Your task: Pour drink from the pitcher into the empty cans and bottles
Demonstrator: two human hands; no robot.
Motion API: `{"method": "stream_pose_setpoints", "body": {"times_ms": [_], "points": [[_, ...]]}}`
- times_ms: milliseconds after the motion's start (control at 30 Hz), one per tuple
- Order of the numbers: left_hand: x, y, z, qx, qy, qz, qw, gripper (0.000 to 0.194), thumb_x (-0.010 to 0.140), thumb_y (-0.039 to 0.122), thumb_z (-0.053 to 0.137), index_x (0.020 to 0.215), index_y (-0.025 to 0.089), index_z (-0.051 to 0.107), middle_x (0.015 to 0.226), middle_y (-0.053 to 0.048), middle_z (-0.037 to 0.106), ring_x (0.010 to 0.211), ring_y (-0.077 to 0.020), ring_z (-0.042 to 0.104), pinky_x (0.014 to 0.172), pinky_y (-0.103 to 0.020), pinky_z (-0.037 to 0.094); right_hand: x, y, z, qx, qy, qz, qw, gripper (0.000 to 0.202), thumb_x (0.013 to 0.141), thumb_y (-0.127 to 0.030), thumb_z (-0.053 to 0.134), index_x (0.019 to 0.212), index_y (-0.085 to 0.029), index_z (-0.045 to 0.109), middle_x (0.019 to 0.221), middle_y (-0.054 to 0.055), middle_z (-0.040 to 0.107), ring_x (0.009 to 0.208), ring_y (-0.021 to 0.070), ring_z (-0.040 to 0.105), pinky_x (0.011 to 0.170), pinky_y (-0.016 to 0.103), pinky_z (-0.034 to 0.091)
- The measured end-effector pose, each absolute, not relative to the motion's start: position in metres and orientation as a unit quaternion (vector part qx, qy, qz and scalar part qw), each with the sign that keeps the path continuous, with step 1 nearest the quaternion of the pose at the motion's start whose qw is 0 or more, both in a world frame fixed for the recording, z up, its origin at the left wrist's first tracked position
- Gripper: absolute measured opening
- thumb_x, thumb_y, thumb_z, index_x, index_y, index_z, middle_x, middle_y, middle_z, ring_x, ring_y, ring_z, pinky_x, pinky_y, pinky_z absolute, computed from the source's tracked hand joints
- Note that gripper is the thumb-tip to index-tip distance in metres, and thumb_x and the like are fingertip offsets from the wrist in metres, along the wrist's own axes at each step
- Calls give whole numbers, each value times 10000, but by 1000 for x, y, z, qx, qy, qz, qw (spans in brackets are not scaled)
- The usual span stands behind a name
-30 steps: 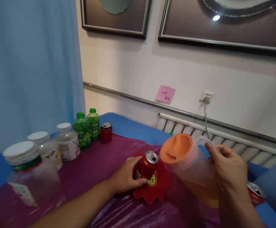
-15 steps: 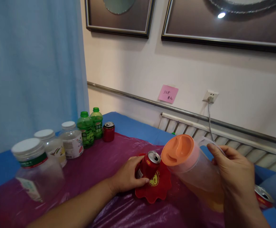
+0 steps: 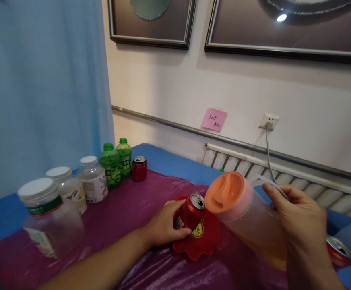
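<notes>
while the pitcher [image 3: 248, 220] leans — amber liquid [image 3: 267, 250] shows

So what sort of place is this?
Likely a furnished indoor room, though its exact use is unclear: column radiator along the wall, framed pictures above, blue curtain at left.

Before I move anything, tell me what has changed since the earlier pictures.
Very little. The view has swung slightly, so most things sit further right in the picture. The orange lid of the pitcher seems slightly nearer the can in the left hand. Nothing was gripped or released: that hand still holds the can, the right hand the pitcher. The jars and bottles stay in their row.
</notes>
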State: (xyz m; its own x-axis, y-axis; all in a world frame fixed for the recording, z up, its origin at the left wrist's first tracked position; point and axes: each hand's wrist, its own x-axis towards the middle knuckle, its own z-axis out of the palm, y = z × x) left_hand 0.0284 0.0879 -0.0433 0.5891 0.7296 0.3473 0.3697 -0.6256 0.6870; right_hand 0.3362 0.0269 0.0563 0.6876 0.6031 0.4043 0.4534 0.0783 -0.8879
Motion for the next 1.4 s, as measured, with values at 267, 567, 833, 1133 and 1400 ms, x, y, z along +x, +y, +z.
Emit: {"method": "stream_pose_setpoints", "body": {"times_ms": [267, 567, 833, 1133, 1400], "points": [[29, 86, -40, 850, 316, 312, 282, 602, 759, 440, 758, 1305, 230, 616, 1268, -75, 708, 1100, -313, 641, 1015, -410, 458, 337, 30, 48, -667, -406, 56, 622, 577, 597, -731, 800, 797, -192, 753, 604, -10, 599, 589, 164, 516, 530, 276, 361], [30, 86, -40, 846, 312, 318, 295, 580, 741, 467, 764, 1255, 234, 630, 1232, -64, 712, 1079, -309, 635, 1007, -403, 439, 342, 35, 40, -670, -390, 66, 628, 592, 574, -733, 806, 820, -197, 757, 651, -12, 625, 608, 167, 530, 538, 277, 368], [31, 85, -42, 844, 335, 322, 269, 592, 729, 505, 764, 1251, 257, 631, 1208, -53, 713, 1057, -313, 619, 988, -401, 421, 335, 33, 44, -670, -403, 63, 620, 596, 579, -738, 796, 806, -188, 752, 598, -12, 610, 572, 165, 520, 505, 277, 363], [33, 84, -41, 847, 346, 307, 263, 558, 711, 522, 773, 1188, 258, 653, 1145, -42, 725, 1014, -303, 611, 973, -394, 407, 341, 33, 40, -677, -415, 39, 606, 607, 611, -743, 787, 843, -183, 773, 621, 10, 641, 596, 180, 554, 528, 279, 392], [34, 84, -42, 849, 343, 307, 259, 542, 710, 513, 770, 1174, 259, 652, 1134, -26, 734, 1013, -293, 633, 997, -387, 392, 341, 31, 38, -693, -385, 71, 606, 631, 581, -749, 802, 903, -208, 778, 642, 1, 650, 592, 178, 555, 500, 269, 399]]}}
